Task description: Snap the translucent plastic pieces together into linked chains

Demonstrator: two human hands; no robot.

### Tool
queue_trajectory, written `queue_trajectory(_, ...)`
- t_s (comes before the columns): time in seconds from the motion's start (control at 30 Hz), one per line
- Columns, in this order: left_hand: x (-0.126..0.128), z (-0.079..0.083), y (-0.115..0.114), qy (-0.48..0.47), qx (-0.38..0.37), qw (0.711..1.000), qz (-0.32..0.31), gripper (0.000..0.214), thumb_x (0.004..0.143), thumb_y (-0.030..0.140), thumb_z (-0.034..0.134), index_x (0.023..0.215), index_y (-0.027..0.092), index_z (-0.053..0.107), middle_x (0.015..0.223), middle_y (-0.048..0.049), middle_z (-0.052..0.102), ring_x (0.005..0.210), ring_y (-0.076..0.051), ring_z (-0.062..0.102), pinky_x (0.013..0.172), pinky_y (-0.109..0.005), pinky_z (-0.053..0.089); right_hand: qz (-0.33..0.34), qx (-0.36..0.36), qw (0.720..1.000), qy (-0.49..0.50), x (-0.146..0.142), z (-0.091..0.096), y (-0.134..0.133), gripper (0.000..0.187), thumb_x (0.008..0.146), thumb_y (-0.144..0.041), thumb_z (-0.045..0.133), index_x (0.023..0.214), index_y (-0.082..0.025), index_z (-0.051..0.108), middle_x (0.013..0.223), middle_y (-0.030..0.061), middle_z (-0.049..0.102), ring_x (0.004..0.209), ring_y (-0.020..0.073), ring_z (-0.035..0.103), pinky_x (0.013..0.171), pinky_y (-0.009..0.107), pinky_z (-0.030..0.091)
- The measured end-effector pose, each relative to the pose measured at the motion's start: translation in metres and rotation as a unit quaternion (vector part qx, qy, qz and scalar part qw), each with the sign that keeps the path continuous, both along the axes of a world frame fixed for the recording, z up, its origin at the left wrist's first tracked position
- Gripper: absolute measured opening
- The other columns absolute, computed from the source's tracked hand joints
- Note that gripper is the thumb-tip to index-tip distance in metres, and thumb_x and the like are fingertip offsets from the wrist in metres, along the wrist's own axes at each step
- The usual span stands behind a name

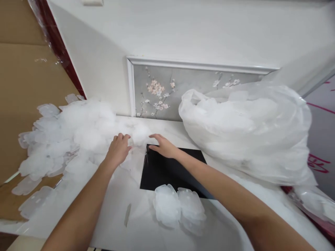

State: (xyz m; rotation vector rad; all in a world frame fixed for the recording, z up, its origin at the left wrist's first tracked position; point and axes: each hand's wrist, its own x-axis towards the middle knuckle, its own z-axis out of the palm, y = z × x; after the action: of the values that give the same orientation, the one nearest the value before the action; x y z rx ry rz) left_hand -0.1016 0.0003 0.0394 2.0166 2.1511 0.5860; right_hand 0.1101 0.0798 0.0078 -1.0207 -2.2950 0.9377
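Note:
Both my hands reach toward a small heap of thin translucent white plastic pieces [141,134] near the back of the white table. On its left side is my left hand [119,149], fingers bent and thumb apart, with nothing visibly held. My right hand [164,146] hovers over the back left corner of a black flat panel [170,170], thumb and forefinger spread toward the same heap. Whether the fingertips touch the pieces I cannot tell. Two stacks of similar pieces [167,205] lie side by side at the panel's front edge.
A large loose pile of the plastic pieces [86,125] spreads at the left, partly over brown cardboard [23,80]. A bulging translucent bag [248,136] stands at the right. Behind is a white wall with a framed floral panel [157,90]. A thin grey strip [127,215] lies in front.

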Motion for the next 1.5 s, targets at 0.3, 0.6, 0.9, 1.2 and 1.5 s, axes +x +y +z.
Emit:
queue_trajectory(0.3, 0.006, -0.012, 0.002, 0.076, 0.023, 0.997, 0.014, 0.021, 0.082, 0.016, 0.056, 0.103, 0.016, 0.060, 0.103, -0.0153, 0.058, 0.104, -0.036, 0.054, 0.087, -0.048, 0.043, -0.017, 0.117, 0.984, -0.131, -0.092, 0.002, 0.044, 0.040, 0.081, -0.017, 0.064, 0.121, -0.018, 0.063, 0.139, 0.0174, 0.050, 0.124, 0.0358, 0.050, 0.103, 0.054, 0.036)
queue_trajectory(0.6, 0.044, -0.024, -0.002, -0.072, 0.045, 0.974, -0.210, 0.015, 0.088, 0.022, 0.049, 0.095, 0.022, 0.062, 0.100, -0.0064, 0.060, 0.100, -0.026, 0.057, 0.090, -0.041, 0.046, 0.173, 0.080, 0.970, -0.149, 0.057, 0.003, 0.019, 0.073, 0.062, -0.016, 0.078, 0.129, -0.040, 0.058, 0.149, 0.0016, 0.045, 0.141, 0.0376, 0.030, 0.111, 0.057, 0.024)
queue_trajectory(0.9, 0.071, -0.055, 0.002, -0.083, -0.002, 0.966, -0.247, 0.035, 0.092, 0.033, 0.048, 0.125, 0.025, 0.059, 0.133, -0.0106, 0.055, 0.123, -0.030, 0.050, 0.104, -0.048, 0.039, -0.096, 0.039, 0.994, -0.028, 0.105, -0.041, -0.038, 0.069, 0.078, -0.038, 0.072, 0.139, -0.026, 0.042, 0.145, 0.0135, 0.043, 0.136, 0.0307, 0.038, 0.109, 0.051, 0.033)
queue_trajectory(1.2, 0.084, -0.051, 0.005, -0.171, -0.017, 0.942, -0.289, 0.019, 0.090, 0.029, 0.048, 0.098, 0.024, 0.065, 0.119, -0.0083, 0.062, 0.118, -0.028, 0.055, 0.105, -0.048, 0.039, -0.062, 0.067, 0.992, 0.083, 0.091, -0.038, -0.048, 0.031, 0.079, -0.011, 0.064, 0.106, -0.026, 0.064, 0.116, 0.0064, 0.065, 0.111, 0.0244, 0.058, 0.098, 0.044, 0.045)
queue_trajectory(1.5, 0.086, -0.051, 0.008, -0.372, -0.037, 0.908, -0.188, 0.017, 0.081, 0.027, 0.062, 0.098, 0.023, 0.061, 0.094, -0.0039, 0.065, 0.092, -0.021, 0.064, 0.090, -0.040, 0.051, -0.112, 0.025, 0.984, 0.139, 0.103, -0.042, -0.041, 0.021, 0.085, -0.017, 0.056, 0.090, -0.027, 0.074, 0.118, 0.0059, 0.069, 0.107, 0.0253, 0.065, 0.097, 0.047, 0.049)
